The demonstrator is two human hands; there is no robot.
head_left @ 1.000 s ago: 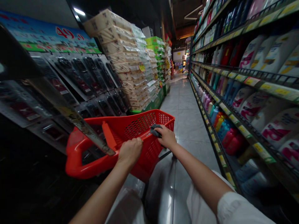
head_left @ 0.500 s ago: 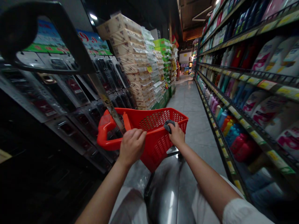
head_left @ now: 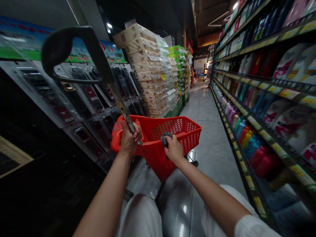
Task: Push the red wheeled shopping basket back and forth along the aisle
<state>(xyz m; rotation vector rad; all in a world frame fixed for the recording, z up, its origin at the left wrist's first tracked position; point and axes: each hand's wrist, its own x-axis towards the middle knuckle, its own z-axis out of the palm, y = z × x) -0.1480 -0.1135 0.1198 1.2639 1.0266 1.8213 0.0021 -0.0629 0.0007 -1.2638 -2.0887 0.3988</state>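
A red shopping basket cart stands before my knees, with perforated sides and a long metal pole rising from its near left end. The pole leans up and left to a black loop handle. Low on the pole, my left hand is wrapped around it, just above the basket rim. My right hand is closed on a dark grey cloth at the near rim. Its fingertips are partly hidden by the cloth. No goods show inside the basket.
Stacked packs of beige and green tissue stand left of the tiled aisle. Packaged goods hang on the left rack. Shelves with several bottles line the right side. A wood-edged frame is at lower left.
My left hand has gone from the basket's near rim to the pole and gripped it. My right hand has slid left along the rim with the cloth. The view has shifted slightly.
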